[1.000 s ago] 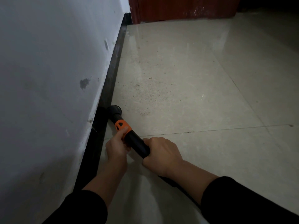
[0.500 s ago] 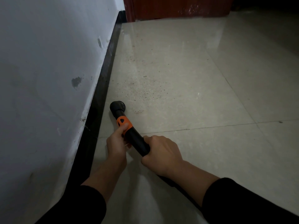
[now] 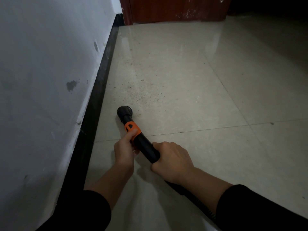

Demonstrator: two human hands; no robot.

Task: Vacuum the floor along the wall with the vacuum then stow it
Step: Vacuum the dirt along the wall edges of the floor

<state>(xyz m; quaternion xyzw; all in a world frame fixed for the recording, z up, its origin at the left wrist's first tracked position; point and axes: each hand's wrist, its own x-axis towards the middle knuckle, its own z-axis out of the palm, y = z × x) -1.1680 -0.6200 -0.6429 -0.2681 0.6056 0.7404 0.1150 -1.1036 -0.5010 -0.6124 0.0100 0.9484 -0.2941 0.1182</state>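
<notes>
Vacuum (image 3: 145, 146) now farther from the baseboard (image 3: 98, 100), left hand (image 3: 124, 151) and right hand (image 3: 173, 161) both tight around it.

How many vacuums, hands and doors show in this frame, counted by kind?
Vacuum: 1
Hands: 2, the left hand and the right hand, both gripping its tube
Door: 1
Total: 4

Wall (image 3: 41, 97) blocks the left; open floor (image 3: 191, 84) ahead and right.
</notes>
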